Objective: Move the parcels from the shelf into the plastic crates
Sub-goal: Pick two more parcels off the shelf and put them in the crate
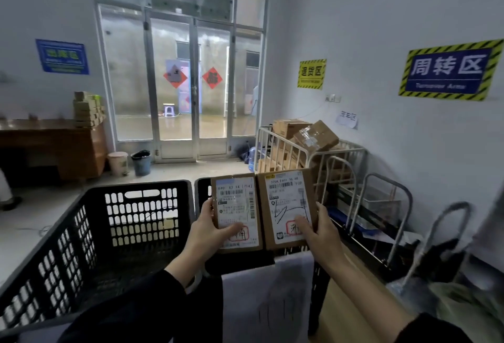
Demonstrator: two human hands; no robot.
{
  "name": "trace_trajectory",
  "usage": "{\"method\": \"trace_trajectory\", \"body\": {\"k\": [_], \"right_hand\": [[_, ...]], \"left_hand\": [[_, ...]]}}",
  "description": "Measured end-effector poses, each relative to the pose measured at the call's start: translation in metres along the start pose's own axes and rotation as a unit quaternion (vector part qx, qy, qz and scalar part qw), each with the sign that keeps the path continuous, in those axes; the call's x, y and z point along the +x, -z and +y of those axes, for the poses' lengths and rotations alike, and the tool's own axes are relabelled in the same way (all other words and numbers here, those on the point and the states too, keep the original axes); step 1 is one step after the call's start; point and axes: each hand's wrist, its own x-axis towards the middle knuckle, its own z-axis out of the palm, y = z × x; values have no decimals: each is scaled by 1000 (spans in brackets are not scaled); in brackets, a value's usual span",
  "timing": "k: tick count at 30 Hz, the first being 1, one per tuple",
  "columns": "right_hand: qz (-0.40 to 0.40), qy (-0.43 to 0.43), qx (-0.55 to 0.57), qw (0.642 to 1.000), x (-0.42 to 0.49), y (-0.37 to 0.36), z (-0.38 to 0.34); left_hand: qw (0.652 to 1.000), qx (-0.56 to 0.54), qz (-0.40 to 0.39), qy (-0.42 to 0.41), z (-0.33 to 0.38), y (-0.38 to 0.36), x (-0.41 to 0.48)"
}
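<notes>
Parcels, head view. Two flat brown cardboard parcels are held up side by side at mid-frame, with their printed labels facing the camera and their inner edges touching or nearly so. The left parcel [236, 213] is gripped at its lower left corner by the left hand [207, 229], whose thumb lies across the label. The right parcel [287, 206] is gripped at its lower right corner by the right hand [319, 231], thumb likewise on the label. The hands are apart, each clamped on its own parcel. A black plastic crate [141, 209] with latticed walls stands at 8 o'clock from the parcels. A second black crate [203, 190] shows directly behind and below them. A wire cage [321, 157] of cardboard boxes stands at 1 o'clock, and a wooden desk [54, 141] at 10 o'clock.
</notes>
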Motion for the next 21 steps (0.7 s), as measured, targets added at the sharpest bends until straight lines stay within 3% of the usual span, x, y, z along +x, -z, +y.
{"method": "trace_trajectory", "body": {"k": [10, 21], "right_hand": [[-123, -15, -44, 991, 90, -24, 77], [-287, -85, -113, 947, 131, -61, 137]], "left_hand": [[993, 65, 60, 78, -34, -33, 75], [971, 118, 65, 200, -99, -56, 108]]}}
